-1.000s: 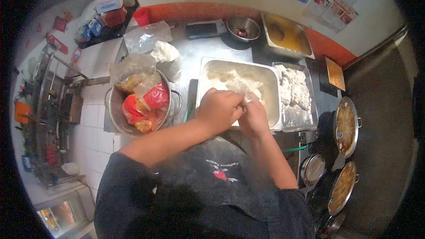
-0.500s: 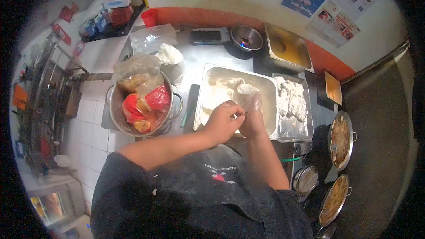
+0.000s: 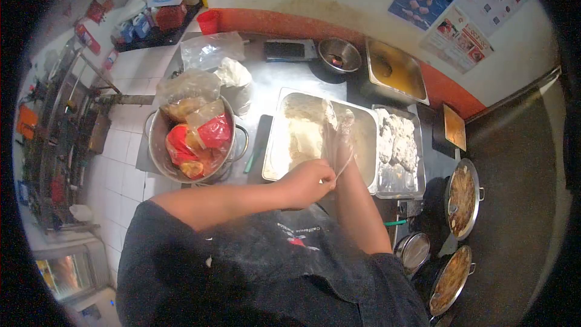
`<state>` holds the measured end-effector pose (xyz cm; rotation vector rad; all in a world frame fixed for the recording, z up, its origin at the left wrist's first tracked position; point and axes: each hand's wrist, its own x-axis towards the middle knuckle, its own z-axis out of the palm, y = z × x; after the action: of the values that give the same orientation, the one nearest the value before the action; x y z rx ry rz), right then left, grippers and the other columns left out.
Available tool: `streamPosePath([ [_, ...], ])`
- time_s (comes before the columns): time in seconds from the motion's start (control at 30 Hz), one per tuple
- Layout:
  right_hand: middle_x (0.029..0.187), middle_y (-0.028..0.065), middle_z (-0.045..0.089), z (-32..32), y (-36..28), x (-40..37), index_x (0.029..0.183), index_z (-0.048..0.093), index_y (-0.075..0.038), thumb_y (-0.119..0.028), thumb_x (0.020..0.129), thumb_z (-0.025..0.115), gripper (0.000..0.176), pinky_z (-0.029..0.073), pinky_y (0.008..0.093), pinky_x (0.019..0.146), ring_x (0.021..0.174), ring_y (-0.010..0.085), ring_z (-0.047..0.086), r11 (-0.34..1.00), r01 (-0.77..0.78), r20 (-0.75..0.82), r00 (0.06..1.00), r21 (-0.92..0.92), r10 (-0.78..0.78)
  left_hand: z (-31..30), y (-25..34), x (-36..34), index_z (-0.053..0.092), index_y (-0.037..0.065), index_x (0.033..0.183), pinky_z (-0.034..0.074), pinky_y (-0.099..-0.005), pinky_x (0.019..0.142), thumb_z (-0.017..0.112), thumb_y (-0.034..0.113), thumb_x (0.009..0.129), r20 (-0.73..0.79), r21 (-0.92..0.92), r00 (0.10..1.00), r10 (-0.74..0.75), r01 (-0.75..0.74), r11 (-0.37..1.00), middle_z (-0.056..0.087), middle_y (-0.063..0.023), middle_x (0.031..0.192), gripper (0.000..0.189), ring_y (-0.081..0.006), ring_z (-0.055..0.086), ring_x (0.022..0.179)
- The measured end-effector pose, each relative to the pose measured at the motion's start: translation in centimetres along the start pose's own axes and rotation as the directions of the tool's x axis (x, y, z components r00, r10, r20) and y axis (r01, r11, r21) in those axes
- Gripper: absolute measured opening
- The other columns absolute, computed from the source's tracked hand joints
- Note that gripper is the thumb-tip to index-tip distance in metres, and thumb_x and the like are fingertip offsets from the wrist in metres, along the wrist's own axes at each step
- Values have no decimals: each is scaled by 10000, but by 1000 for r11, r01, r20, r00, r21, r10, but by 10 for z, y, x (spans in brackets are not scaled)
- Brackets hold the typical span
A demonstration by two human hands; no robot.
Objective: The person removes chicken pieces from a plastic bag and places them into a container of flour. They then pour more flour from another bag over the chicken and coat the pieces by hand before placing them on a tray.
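Observation:
My left hand [image 3: 310,181] is closed in a pinch on the stretched cuff of a clear plastic glove [image 3: 345,160], close to my right wrist. The glove covers my right hand [image 3: 344,139], which points away from me over a deep metal pan [image 3: 271,160]. White powder coats the gloved fingertips. My right fingers look stretched out and hold nothing I can see. Pale flour-like powder [image 3: 299,136] lies in the pan, heaped on its left side.
Right of the pan, a tray [image 3: 393,189] holds coated white pieces. A pot [image 3: 158,166] with plastic bags and red contents stands at left. Behind are a steel bowl [image 3: 340,54] and a pan of yellow liquid [image 3: 396,75]. Two round pans [image 3: 463,200] sit at right.
My left hand has pulled back toward my body, drawing the glove's cuff out. My right hand has straightened and turned more forward over the pan.

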<state>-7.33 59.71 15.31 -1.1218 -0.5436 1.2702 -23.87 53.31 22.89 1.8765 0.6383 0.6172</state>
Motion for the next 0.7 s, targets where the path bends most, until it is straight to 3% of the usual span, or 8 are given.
streamPosePath([
  [0.1,1538,136,517,17,-12,0,1549,435,-41,-631,1048,462,775,389,465,1150,1382,344,501,995,50,-49,997,-82,-54,-4,0,3,694,12,928,516,-432,819,698,160,923,54,75,998,7,-11,997,636,-151,931,149,-347,646,899],
  [0.2,1531,129,529,23,-30,-2,1547,446,-52,-655,1036,462,791,375,460,1156,1389,342,493,976,69,-45,996,-205,-80,-6,8,-4,706,27,971,525,-449,841,716,188,908,491,37,865,103,-138,990,657,-160,949,174,-363,659,919],
  [0.33,1354,166,675,8,-45,3,1360,662,-118,-561,973,610,591,463,398,1053,1263,325,618,759,121,66,993,-640,-102,-37,33,2,709,60,1033,524,-471,846,755,265,878,-46,301,994,98,-80,950,680,-161,964,261,-365,671,915],
  [0.4,1245,176,715,19,-68,-19,1308,691,-107,-444,945,621,500,509,401,991,1180,314,675,42,203,205,977,-978,58,-59,46,20,707,75,974,517,-473,801,734,291,894,-82,509,967,241,-167,845,685,-143,938,232,-351,677,904],
  [0.43,1191,181,736,26,-78,-29,1283,705,-102,-386,932,627,458,531,403,960,1138,309,703,-353,261,212,962,-898,172,-61,49,26,708,80,946,515,-471,787,717,314,907,-94,565,955,280,-180,805,690,-139,917,238,-346,680,899],
  [0.47,1135,182,747,16,-59,-19,1066,785,-100,-314,876,652,316,561,438,903,1072,364,710,-255,332,298,940,-908,165,-60,49,31,711,83,931,513,-478,786,707,337,910,-61,608,974,218,-136,782,693,-140,902,256,-349,680,904],
  [0.63,1032,153,772,25,-53,-29,903,801,-96,-293,867,651,250,553,474,901,1040,357,724,-258,239,233,971,-936,54,-52,18,46,727,103,866,496,-493,761,688,408,909,-39,663,998,52,-13,749,712,-142,849,311,-352,694,891],
  [0.7,1071,155,764,25,-53,-30,954,798,-107,-294,888,626,263,523,493,957,1081,351,711,-315,218,196,976,-924,100,-59,20,47,731,108,888,481,-492,753,699,373,894,29,816,1000,-7,-19,578,720,-138,850,267,-332,708,858],
])
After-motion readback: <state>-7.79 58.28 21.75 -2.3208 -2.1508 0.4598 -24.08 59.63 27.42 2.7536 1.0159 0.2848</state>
